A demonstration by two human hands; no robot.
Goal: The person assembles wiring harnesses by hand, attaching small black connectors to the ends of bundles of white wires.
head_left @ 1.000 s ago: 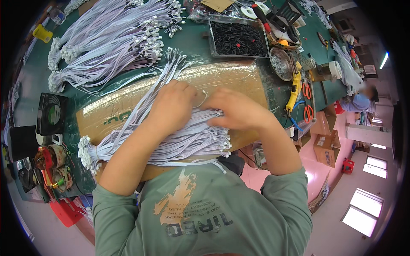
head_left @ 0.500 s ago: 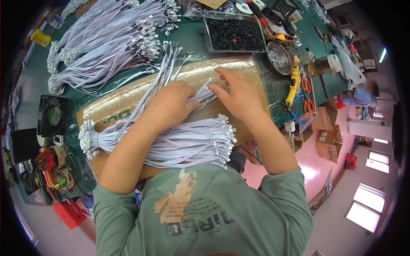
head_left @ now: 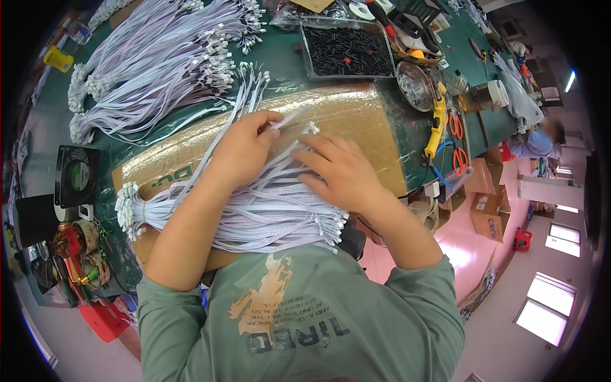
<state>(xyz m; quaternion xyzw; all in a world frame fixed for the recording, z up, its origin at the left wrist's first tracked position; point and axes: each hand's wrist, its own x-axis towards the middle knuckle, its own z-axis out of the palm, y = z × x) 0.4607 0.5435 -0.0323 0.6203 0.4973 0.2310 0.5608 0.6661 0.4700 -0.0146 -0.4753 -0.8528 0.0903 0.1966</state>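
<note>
A bundle of white flat ribbon cables (head_left: 267, 213) with small white connectors lies across a cardboard sheet (head_left: 356, 114) in front of me. My left hand (head_left: 248, 148) pinches a single flat cable (head_left: 289, 118), whose end sticks out beyond the fingertips. My right hand (head_left: 344, 169) rests with fingers spread over several cables that angle up from the bundle, close to their connector ends (head_left: 310, 128). Another group of loose cables (head_left: 253, 86) reaches past my left hand onto the green table. The palm undersides of both hands are hidden.
Large cable bundles (head_left: 159, 70) cover the table's far left. Beyond the cardboard stands a clear tray (head_left: 347, 51) of small black pieces. To the right are a metal bowl (head_left: 414, 86), a yellow glue gun (head_left: 436, 124) and orange-handled scissors (head_left: 459, 159). A black fan (head_left: 77, 176) stands left.
My left hand has shifted slightly up and left and now pinches a cable end. The right hand has come down and left, from the cable tips onto the angled cables.
</note>
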